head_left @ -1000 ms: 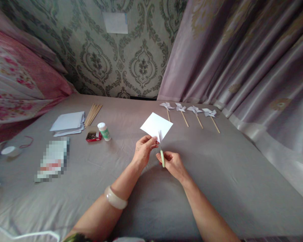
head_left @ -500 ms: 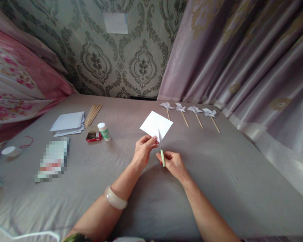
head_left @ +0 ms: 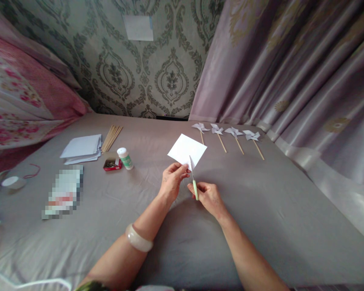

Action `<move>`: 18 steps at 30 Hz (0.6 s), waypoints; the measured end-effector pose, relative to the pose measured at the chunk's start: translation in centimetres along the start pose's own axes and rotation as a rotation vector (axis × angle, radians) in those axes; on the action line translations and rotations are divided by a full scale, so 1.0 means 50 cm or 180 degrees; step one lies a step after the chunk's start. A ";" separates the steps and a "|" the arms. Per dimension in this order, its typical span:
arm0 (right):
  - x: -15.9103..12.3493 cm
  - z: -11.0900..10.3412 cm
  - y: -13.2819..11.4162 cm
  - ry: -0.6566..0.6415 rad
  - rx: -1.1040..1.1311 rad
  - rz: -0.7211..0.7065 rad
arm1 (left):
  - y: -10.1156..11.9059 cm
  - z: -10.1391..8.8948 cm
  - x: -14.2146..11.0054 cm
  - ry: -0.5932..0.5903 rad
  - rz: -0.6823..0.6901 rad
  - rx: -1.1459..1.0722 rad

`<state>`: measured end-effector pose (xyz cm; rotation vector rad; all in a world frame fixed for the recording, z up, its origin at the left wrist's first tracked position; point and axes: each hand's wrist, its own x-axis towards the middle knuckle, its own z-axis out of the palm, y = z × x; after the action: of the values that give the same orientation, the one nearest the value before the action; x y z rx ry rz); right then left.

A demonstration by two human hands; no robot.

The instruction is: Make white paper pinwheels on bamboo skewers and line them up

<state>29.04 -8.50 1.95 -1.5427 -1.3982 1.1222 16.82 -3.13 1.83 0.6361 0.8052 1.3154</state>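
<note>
A square sheet of white paper (head_left: 186,148) is pinched at its near corner between the thumb and fingers of my left hand (head_left: 172,180). My right hand (head_left: 208,197) is closed on a pair of scissors with a pale green handle (head_left: 195,190). One blade lies over the paper, pointing from the near corner toward the middle. The other blade is hidden, apparently behind the sheet. Both hands are held above the grey cloth, close together, and a pale bangle (head_left: 138,239) circles my left forearm.
Several paper pinwheels on sticks (head_left: 234,132) lie in a row at the back right. Left of my hands are a white-capped bottle (head_left: 125,158), a red box of small metal pieces (head_left: 112,164), wooden sticks (head_left: 111,138), stacked paper (head_left: 81,148) and a blurred-out packet (head_left: 65,190). A white cable (head_left: 27,281) runs at front left.
The paper has shifted very slightly to the left. Hands and scissors keep almost the same pose.
</note>
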 end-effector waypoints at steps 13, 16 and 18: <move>0.001 0.000 0.001 0.0026 -0.0024 -0.0034 | -0.001 -0.002 0.001 -0.0008 -0.0016 0.0033; 0.002 0.001 0.007 0.0033 0.0036 -0.0043 | 0.000 -0.002 0.001 -0.0019 -0.0013 0.0042; 0.003 0.002 0.012 -0.0040 0.0100 -0.0059 | 0.002 -0.001 0.001 -0.0035 -0.0030 0.0052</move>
<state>29.15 -8.43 1.37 -1.5002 -1.3941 1.1395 16.72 -3.07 1.85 0.6514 0.8098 1.2967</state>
